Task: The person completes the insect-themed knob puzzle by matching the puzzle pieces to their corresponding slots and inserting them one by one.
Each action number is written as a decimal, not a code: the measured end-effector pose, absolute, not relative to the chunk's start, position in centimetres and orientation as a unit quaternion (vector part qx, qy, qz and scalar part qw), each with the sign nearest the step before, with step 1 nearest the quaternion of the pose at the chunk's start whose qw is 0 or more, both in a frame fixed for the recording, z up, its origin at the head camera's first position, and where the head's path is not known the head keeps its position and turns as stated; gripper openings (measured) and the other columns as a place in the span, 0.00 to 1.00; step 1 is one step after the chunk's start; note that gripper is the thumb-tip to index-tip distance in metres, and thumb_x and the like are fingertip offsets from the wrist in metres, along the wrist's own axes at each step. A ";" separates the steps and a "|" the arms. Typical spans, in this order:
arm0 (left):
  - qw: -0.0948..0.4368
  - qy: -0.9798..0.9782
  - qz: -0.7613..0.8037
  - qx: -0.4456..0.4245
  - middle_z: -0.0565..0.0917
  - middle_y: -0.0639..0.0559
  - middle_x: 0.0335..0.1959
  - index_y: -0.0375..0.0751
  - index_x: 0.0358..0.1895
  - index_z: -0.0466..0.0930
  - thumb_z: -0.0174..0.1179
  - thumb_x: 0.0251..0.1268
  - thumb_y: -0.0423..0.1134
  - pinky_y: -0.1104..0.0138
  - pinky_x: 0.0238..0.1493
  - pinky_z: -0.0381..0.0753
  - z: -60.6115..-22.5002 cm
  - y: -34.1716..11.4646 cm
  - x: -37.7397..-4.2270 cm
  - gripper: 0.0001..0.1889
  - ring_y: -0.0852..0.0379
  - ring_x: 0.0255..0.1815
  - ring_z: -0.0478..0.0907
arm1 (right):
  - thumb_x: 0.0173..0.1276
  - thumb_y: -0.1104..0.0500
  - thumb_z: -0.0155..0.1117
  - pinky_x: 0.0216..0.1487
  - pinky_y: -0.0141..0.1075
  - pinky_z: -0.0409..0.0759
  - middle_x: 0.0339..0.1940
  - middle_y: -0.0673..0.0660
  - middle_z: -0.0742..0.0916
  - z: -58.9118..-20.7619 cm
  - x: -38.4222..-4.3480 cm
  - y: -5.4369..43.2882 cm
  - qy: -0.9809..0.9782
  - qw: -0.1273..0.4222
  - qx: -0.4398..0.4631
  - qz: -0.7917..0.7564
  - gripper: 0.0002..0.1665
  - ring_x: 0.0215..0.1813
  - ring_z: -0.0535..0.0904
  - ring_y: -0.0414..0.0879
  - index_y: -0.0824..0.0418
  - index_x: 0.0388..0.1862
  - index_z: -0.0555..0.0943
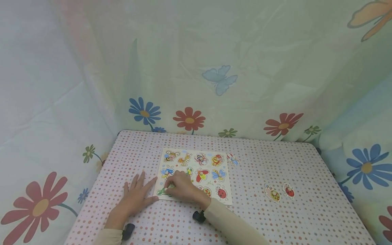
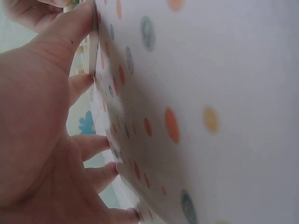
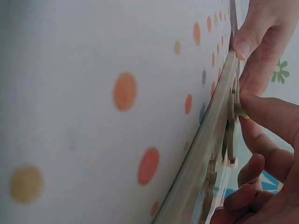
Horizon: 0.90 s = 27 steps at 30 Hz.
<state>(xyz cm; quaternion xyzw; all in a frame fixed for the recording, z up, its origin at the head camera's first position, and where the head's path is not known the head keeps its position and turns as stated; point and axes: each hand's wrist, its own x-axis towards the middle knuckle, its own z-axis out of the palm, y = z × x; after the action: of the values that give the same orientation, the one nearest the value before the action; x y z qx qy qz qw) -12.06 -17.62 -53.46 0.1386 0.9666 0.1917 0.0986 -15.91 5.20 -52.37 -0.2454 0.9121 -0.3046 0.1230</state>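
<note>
A wooden peg puzzle board [image 1: 191, 152] with colourful insect pieces lies on the table. My right hand [image 1: 183, 188] is over its lower left corner and pinches the small knob of a green insect puzzle piece [image 1: 162, 191]. In the right wrist view, the thumb [image 3: 271, 114] is against that knob, and the piece's edge [image 3: 231, 128] stands slightly above the board. My left hand [image 1: 134, 197] rests with fingers spread beside the board. Its thumb [image 2: 70, 32] touches the board's left edge, while the other fingertips press on the tablecloth.
Right of the board lie a yellow spotted insect piece [image 1: 272, 193] and a red ladybug piece [image 1: 289, 191]. A blue and red beetle piece [image 1: 233, 160] is by the board's upper right corner. Dotted cloth [image 1: 251, 221] covers the table; a flowered curtain [image 1: 245, 109] surrounds it.
</note>
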 end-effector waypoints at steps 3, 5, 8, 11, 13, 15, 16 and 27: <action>0.098 0.966 0.194 0.139 0.44 0.33 0.80 0.56 0.78 0.61 0.60 0.66 0.63 0.25 0.66 0.33 -53.3 -17.6 -12.0 0.40 0.28 0.78 0.38 | 0.64 0.49 0.73 0.44 0.39 0.64 0.32 0.45 0.76 -52.3 -15.9 5.1 0.916 0.127 -0.243 -0.294 0.03 0.38 0.65 0.40 0.42 0.31 0.87; 0.098 0.966 0.193 0.140 0.44 0.33 0.80 0.56 0.78 0.61 0.60 0.66 0.63 0.25 0.65 0.33 -53.3 -17.6 -12.0 0.40 0.28 0.78 0.38 | 0.64 0.48 0.73 0.42 0.38 0.64 0.32 0.45 0.76 -52.2 -15.8 5.0 0.918 0.126 -0.242 -0.287 0.03 0.37 0.65 0.40 0.42 0.31 0.87; 0.097 0.967 0.190 0.142 0.44 0.33 0.80 0.56 0.78 0.60 0.59 0.66 0.64 0.25 0.65 0.33 -53.4 -17.7 -12.0 0.40 0.28 0.78 0.38 | 0.63 0.48 0.73 0.41 0.37 0.63 0.31 0.45 0.76 -52.1 -15.7 5.0 0.921 0.123 -0.241 -0.280 0.03 0.36 0.65 0.40 0.42 0.31 0.87; 0.099 0.967 0.188 0.141 0.43 0.33 0.80 0.56 0.79 0.60 0.58 0.66 0.65 0.25 0.65 0.33 -53.6 -17.7 -12.1 0.41 0.28 0.78 0.37 | 0.63 0.49 0.73 0.42 0.38 0.63 0.31 0.45 0.76 -52.0 -15.6 4.9 0.922 0.121 -0.240 -0.279 0.03 0.36 0.65 0.40 0.42 0.31 0.87; 0.099 0.967 0.187 0.141 0.43 0.33 0.80 0.57 0.79 0.59 0.58 0.66 0.66 0.25 0.66 0.32 -53.6 -17.7 -12.1 0.41 0.28 0.78 0.37 | 0.63 0.49 0.74 0.42 0.38 0.63 0.31 0.46 0.76 -52.0 -15.6 4.9 0.922 0.122 -0.239 -0.281 0.03 0.36 0.65 0.40 0.43 0.31 0.87; 0.099 0.967 0.187 0.141 0.43 0.33 0.80 0.57 0.79 0.59 0.57 0.65 0.67 0.25 0.66 0.32 -53.7 -17.8 -12.1 0.41 0.28 0.78 0.37 | 0.63 0.50 0.73 0.43 0.38 0.64 0.31 0.46 0.77 -52.0 -15.6 4.8 0.921 0.124 -0.237 -0.284 0.02 0.36 0.66 0.40 0.44 0.31 0.87; 0.098 0.967 0.186 0.141 0.43 0.33 0.80 0.57 0.79 0.59 0.57 0.65 0.67 0.25 0.66 0.32 -53.7 -17.8 -12.1 0.41 0.28 0.78 0.37 | 0.63 0.50 0.73 0.43 0.39 0.64 0.31 0.46 0.77 -52.0 -15.6 4.8 0.921 0.125 -0.236 -0.284 0.02 0.36 0.66 0.40 0.44 0.31 0.87; 0.097 0.967 0.189 0.143 0.44 0.33 0.80 0.56 0.79 0.59 0.58 0.66 0.65 0.25 0.65 0.33 -53.6 -17.7 -12.0 0.41 0.28 0.78 0.38 | 0.63 0.50 0.73 0.45 0.40 0.65 0.31 0.43 0.77 -52.1 -15.4 5.0 0.921 0.113 -0.240 -0.283 0.02 0.37 0.67 0.39 0.45 0.34 0.87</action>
<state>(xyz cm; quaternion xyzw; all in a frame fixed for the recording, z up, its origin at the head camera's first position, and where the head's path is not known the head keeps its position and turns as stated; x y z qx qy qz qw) -12.04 -17.73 -53.58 0.1431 0.9666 0.1891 0.0968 -15.39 5.02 -52.07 -0.2405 0.9214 -0.2835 0.1132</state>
